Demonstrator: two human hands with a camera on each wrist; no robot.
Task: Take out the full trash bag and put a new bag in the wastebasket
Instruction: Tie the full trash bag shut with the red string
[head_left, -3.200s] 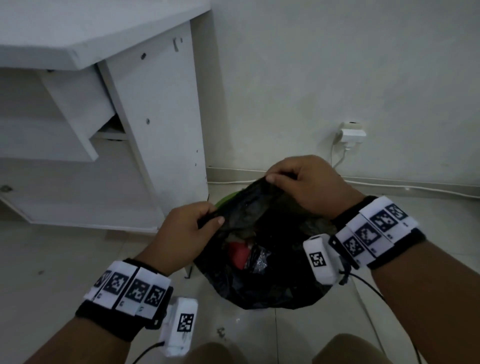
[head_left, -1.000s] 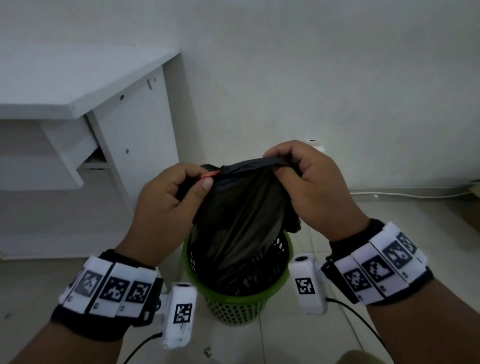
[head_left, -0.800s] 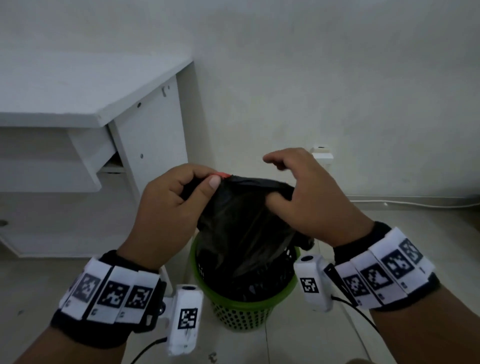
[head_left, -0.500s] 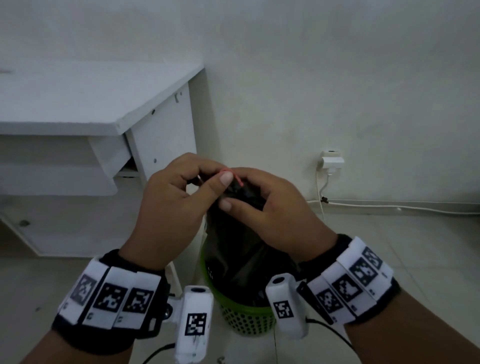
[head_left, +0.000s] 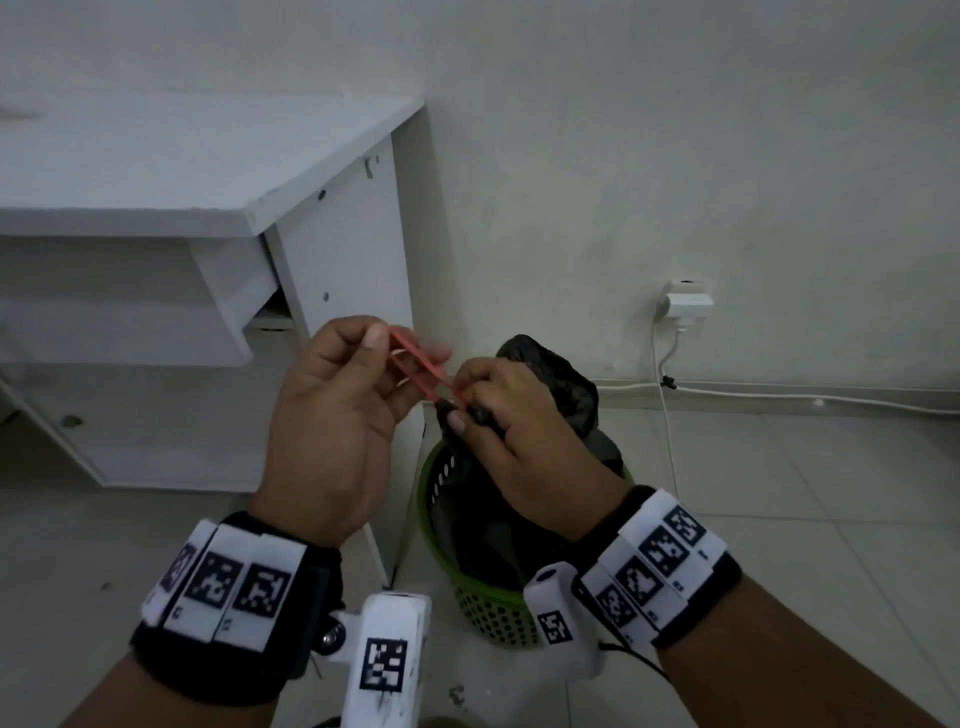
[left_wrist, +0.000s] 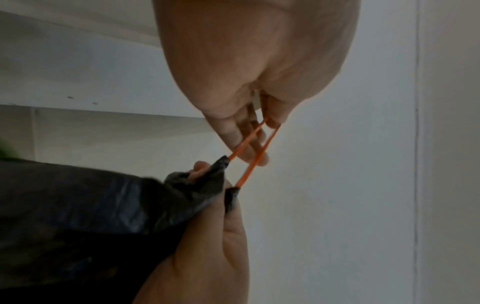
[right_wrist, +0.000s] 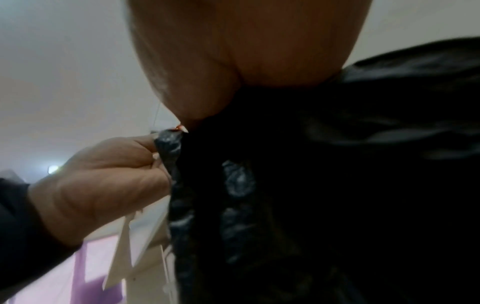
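Nearest to me, my left hand (head_left: 332, 421) is raised to the left of the wastebasket (head_left: 488, 608), above its rim level, with thumb and fingers curled and pinching a red drawstring (head_left: 421, 366). The left wrist view shows the string as two taut orange strands (left_wrist: 255, 152) running from my fingertips (left_wrist: 233, 135) down to the gathered mouth of the trash bag (left_wrist: 78, 205).

Just right of that hand, directly over the wastebasket's opening, my right hand (head_left: 514, 441) is closed around the bunched neck of the black trash bag (head_left: 566, 384). Its fingers are wrapped tight on the crumpled plastic where the strands come out. In the right wrist view the bag (right_wrist: 337, 185) fills most of the picture, dark and blurred, and I can only make out a speck of the string at the pinch point.

The bag is still in the green perforated wastebasket: its lower part sits inside the rim, while its upper part rises out of it and bulges behind my right hand.

To the wastebasket's left, touching or just beside it, stands the side panel of a white desk (head_left: 208, 166). Behind the wastebasket is the wall, with a white plug (head_left: 687, 304) in a socket up and to the right, and a cable (head_left: 779, 395) along the baseboard.
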